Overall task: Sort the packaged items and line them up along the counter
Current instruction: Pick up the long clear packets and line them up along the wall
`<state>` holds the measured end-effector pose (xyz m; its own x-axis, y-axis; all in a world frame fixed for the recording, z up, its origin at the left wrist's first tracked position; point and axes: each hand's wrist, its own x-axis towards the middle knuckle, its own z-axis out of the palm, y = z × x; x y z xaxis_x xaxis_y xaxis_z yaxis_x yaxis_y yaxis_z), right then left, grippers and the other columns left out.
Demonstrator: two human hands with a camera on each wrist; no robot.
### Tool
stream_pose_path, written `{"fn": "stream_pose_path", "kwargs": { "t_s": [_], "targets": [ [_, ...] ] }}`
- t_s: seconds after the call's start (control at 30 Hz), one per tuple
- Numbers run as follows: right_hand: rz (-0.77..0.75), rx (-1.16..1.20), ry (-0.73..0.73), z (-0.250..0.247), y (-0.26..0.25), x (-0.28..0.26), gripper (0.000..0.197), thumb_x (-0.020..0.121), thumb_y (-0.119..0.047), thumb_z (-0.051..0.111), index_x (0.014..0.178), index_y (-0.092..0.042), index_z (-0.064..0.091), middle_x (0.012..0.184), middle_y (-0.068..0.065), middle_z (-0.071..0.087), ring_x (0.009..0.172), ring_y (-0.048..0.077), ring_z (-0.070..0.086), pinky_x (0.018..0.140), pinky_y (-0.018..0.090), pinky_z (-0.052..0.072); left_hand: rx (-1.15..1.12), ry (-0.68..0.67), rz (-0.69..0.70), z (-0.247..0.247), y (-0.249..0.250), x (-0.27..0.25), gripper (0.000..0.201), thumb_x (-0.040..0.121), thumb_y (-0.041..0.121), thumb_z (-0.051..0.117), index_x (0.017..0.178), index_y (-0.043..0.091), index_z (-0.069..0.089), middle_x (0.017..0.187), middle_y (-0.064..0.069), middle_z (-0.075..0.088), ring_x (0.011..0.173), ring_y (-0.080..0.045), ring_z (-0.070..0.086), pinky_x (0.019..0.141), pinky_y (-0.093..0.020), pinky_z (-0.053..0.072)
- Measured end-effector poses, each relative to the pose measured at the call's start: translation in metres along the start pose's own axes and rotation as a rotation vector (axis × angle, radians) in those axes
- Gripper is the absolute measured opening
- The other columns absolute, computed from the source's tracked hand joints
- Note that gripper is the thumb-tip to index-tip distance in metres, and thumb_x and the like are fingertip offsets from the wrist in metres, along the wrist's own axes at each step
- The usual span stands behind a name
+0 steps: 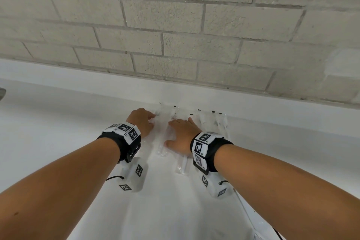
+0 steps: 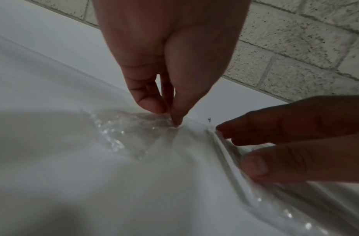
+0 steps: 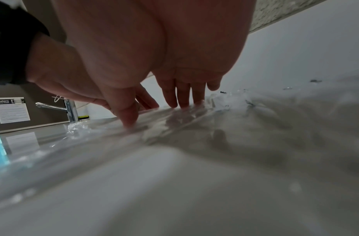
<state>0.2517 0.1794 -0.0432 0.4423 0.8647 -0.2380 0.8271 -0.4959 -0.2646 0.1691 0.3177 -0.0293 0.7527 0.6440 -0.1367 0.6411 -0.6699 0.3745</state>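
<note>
Clear packets (image 1: 196,121) lie in a row on the white counter (image 1: 58,122), against its back lip below the block wall (image 1: 175,25). Left hand (image 1: 141,121) pinches the packet at the row's left end (image 2: 134,127), thumb and fingertips closed on the film. Right hand (image 1: 182,134) lies flat, fingers (image 3: 182,97) straight, pressing the next packet (image 3: 174,121).

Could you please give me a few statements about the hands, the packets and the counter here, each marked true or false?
1. The right hand lies flat with straight fingers on the clear plastic packets. True.
2. The left hand holds a packet up in the air. False: its fingertips pinch a crinkled clear packet lying on the white counter.
3. The packets lie near the back wall of grey bricks. True.
4. The packets are opaque red. False: they are transparent.
</note>
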Motion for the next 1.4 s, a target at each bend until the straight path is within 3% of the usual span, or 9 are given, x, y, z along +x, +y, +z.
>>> {"fn": "stream_pose_path", "kwargs": {
  "t_s": [0.1,0.33,0.73,0.97,1.03,1.1,1.2,1.3,1.4],
  "targets": [
    [-0.004,0.0,0.001,0.001,0.0,0.002,0.068,0.089,-0.046,0.052,0.145,-0.013,0.033,0.152,0.006,0.033,0.141,0.023,0.029,0.12,0.038,0.007,-0.027,0.004,-0.002,0.001,-0.001,0.001,0.041,0.092,0.016,0.057,0.132,0.014,0.058,0.134,-0.003,0.058,0.121,-0.024,0.056,0.097,-0.034,0.051],
    [0.003,-0.026,-0.002,0.003,-0.002,0.006,0.071,0.088,-0.048,0.05,0.148,-0.018,0.029,0.155,0.004,0.028,0.142,0.028,0.028,0.12,0.045,0.0,-0.034,0.033,0.021,0.001,0.002,0.0,0.04,0.092,0.016,0.055,0.132,0.013,0.058,0.135,-0.003,0.058,0.127,-0.022,0.052,0.104,-0.025,0.039],
    [0.06,-0.041,-0.029,0.001,-0.004,0.007,0.072,0.088,-0.052,0.046,0.15,-0.023,0.024,0.158,-0.001,0.023,0.145,0.026,0.022,0.118,0.055,-0.005,-0.012,0.025,0.031,0.002,0.001,0.003,0.04,0.092,0.018,0.055,0.133,0.014,0.057,0.133,-0.002,0.058,0.125,-0.02,0.053,0.103,-0.025,0.039],
    [0.073,0.002,-0.016,-0.006,-0.006,0.001,0.072,0.09,-0.049,0.046,0.151,-0.023,0.021,0.16,-0.002,0.016,0.147,0.023,0.017,0.119,0.052,-0.006,0.008,0.001,0.047,0.0,-0.002,0.007,0.04,0.094,0.021,0.055,0.134,0.015,0.054,0.13,-0.003,0.059,0.121,-0.021,0.054,0.102,-0.027,0.038],
    [0.067,0.027,0.028,-0.012,-0.002,-0.004,0.068,0.09,-0.047,0.048,0.15,-0.025,0.024,0.16,-0.003,0.018,0.147,0.021,0.017,0.12,0.048,-0.002,-0.004,0.018,0.04,-0.001,-0.003,0.008,0.039,0.095,0.022,0.054,0.133,0.015,0.054,0.13,-0.004,0.057,0.121,-0.022,0.053,0.103,-0.028,0.038],
    [0.086,0.05,0.09,-0.021,0.007,-0.013,0.058,0.092,-0.042,0.048,0.146,-0.025,0.034,0.154,-0.002,0.03,0.142,0.022,0.026,0.12,0.043,0.01,-0.042,0.059,0.053,-0.004,-0.003,0.007,0.036,0.095,0.022,0.053,0.13,0.014,0.055,0.128,-0.004,0.058,0.12,-0.022,0.054,0.102,-0.028,0.038],
    [0.155,0.028,0.133,-0.032,0.024,-0.034,0.043,0.094,-0.029,0.045,0.137,-0.025,0.046,0.143,0.001,0.043,0.135,0.024,0.034,0.112,0.037,0.023,-0.116,0.095,0.185,-0.004,0.008,-0.006,0.028,0.093,0.022,0.057,0.119,0.016,0.063,0.117,-0.001,0.065,0.099,-0.018,0.058,0.097,-0.025,0.04],
    [0.235,0.058,0.057,-0.033,0.04,-0.046,0.048,0.092,-0.015,0.048,0.14,-0.022,0.045,0.143,0.004,0.039,0.136,0.026,0.033,0.111,0.036,0.033,-0.113,-0.034,0.34,0.005,0.027,-0.021,0.024,0.089,0.028,0.064,0.112,0.022,0.067,0.113,0.005,0.065,0.079,-0.008,0.055,0.089,-0.02,0.045],
    [0.257,0.052,-0.058,-0.03,0.043,-0.057,0.056,0.092,-0.009,0.05,0.146,-0.014,0.036,0.147,0.009,0.031,0.136,0.027,0.035,0.11,0.036,0.037,-0.01,-0.201,0.438,0.023,0.043,-0.037,0.034,0.085,0.034,0.068,0.117,0.024,0.065,0.12,0.006,0.059,0.086,-0.008,0.056,0.086,-0.016,0.039]
  ]
}}
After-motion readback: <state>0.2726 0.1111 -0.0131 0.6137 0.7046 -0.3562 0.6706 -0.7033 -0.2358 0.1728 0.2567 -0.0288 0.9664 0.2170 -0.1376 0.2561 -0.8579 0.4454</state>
